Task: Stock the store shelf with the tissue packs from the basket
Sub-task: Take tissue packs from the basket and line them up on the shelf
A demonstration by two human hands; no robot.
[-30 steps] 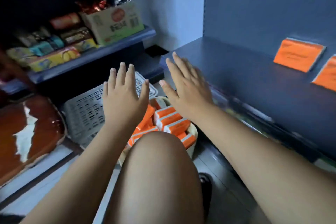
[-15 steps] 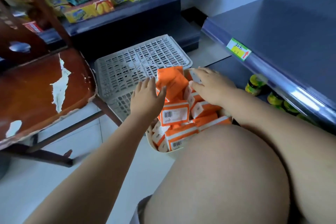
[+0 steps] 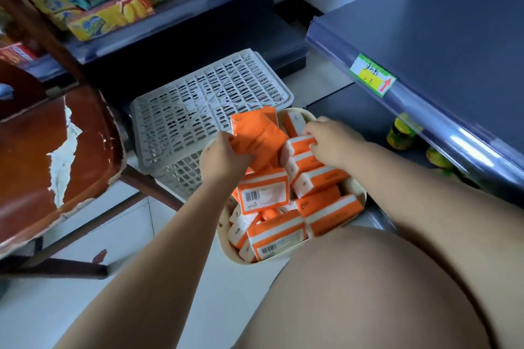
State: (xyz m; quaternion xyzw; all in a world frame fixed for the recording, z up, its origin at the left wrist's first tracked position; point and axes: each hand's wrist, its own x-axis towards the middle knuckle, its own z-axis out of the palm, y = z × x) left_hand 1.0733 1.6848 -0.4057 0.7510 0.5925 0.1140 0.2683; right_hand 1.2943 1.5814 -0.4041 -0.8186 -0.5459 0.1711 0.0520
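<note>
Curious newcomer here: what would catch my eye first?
Bright orange tissue packs heaped in a cream basket on the floor, centre. The left hand grips a flat orange pack there, the right hand pinches a striped pack. At right juts a dark blue shelf with a green-yellow price tag.

Each hand [image 3: 224,154] [image 3: 331,144] grips a tissue pack [image 3: 259,136] [image 3: 302,144] in the basket [image 3: 224,238].

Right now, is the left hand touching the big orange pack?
Touching. The head view shows the left hand pinching the edge of the big orange pack, fingers curled over it.
</note>
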